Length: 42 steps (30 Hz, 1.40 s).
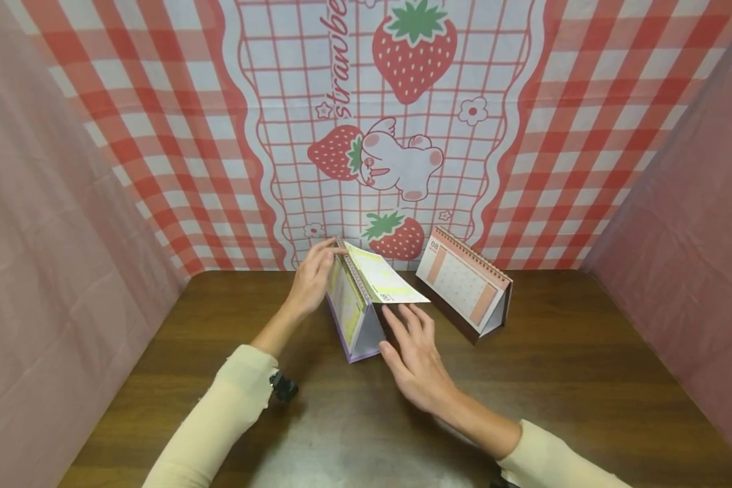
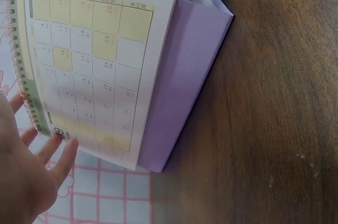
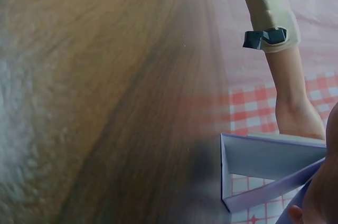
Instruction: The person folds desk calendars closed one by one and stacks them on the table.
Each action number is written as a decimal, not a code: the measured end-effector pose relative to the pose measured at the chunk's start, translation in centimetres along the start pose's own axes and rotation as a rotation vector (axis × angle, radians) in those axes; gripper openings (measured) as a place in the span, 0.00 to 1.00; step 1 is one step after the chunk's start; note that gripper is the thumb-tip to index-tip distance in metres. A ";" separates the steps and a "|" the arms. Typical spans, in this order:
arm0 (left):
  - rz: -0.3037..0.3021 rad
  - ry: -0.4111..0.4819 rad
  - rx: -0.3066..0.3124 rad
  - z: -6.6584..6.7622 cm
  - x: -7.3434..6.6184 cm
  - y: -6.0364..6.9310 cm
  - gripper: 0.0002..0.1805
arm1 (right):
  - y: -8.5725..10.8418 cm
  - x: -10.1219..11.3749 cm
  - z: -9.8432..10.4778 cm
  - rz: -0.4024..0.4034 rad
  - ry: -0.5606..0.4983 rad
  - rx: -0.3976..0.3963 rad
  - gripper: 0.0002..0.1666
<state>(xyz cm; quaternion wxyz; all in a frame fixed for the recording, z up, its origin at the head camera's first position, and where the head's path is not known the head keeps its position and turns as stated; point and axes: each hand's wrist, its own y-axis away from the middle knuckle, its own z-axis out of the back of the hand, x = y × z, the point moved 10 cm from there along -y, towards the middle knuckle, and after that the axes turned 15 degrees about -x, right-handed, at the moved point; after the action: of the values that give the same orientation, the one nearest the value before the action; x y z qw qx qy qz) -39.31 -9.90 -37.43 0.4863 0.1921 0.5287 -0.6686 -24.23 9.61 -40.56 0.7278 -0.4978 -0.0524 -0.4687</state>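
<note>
A purple-based desk calendar (image 1: 344, 308) stands like a tent on the table, its spiral binding along the top. One yellow-and-white page (image 1: 384, 274) sticks out to the right of the binding, raised off the far slope. My left hand (image 1: 310, 278) touches the calendar's far end near the binding, fingers fairly straight. In the left wrist view, those fingertips lie at the corner of a page marked 09 (image 2: 100, 71). Below the raised page's near edge is my right hand (image 1: 419, 362), fingers spread and loosely bent, the tips partly hidden at the page.
A second desk calendar (image 1: 463, 281), pink and white, stands to the right. The brown wooden table (image 1: 341, 434) meets a strawberry-print cloth (image 1: 402, 156) at the back, with pink cloth (image 1: 677, 169) on both sides.
</note>
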 end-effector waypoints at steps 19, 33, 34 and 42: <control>0.000 0.021 0.054 -0.1 -0.2 0.7 0.24 | -0.8 0.1 -0.7 -0.126 -0.100 0.097 0.37; -0.016 0.043 0.039 -0.1 -0.1 0.5 0.23 | -1.9 0.9 -0.6 -0.094 -0.125 0.080 0.36; -0.017 0.042 0.036 -0.1 -0.1 0.6 0.24 | -1.9 1.0 -0.6 -0.093 -0.127 0.082 0.36; -0.018 0.034 0.031 -0.2 -0.2 0.6 0.23 | -2.1 1.4 -0.4 -0.065 -0.136 0.065 0.35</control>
<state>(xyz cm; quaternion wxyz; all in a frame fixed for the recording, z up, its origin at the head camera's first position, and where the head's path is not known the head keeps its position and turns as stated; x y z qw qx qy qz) -38.75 -9.63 -37.69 0.4680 0.2061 0.5284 -0.6777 -25.18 8.26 -38.54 0.7230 -0.5023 -0.1329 -0.4553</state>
